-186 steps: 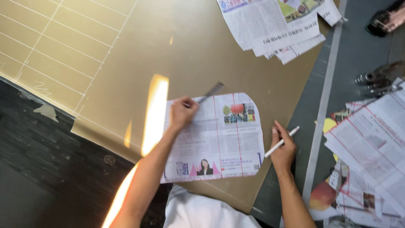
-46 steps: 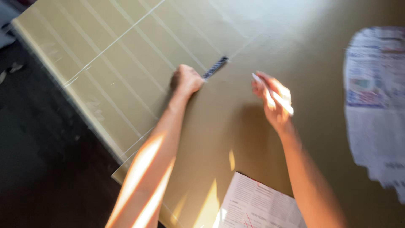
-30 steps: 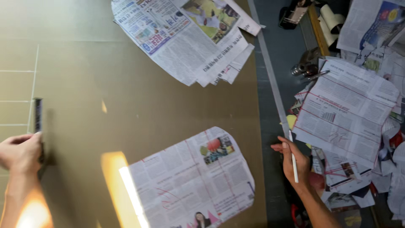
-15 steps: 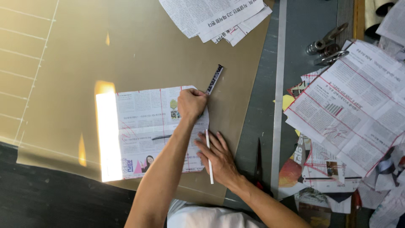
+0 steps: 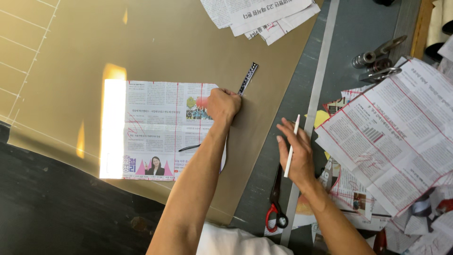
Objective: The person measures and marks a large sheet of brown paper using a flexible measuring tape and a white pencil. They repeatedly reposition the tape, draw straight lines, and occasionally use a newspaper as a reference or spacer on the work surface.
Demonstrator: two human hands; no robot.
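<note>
— Newspaper pattern [image 5: 160, 130] flat on the olive sheet [image 5: 155, 42], pinned at its right edge by left hand [image 5: 222, 105], fingers curled tight around a small ruler [image 5: 248, 79].

— Right hand [image 5: 296, 153] just off the sheet, pinching a white pencil [image 5: 290, 145]; red-handled scissors [image 5: 276, 200] close below.

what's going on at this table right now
A person is bent over a large olive-tan sheet spread on the table. The left hand presses a newspaper cut-out with a rounded edge flat against the sheet and grips a narrow dark ruler. The right hand hovers off the sheet's edge holding a thin white marking pencil. Red-handled scissors lie near a long metal straightedge, with more cut newspaper pieces piled to the right.
</note>
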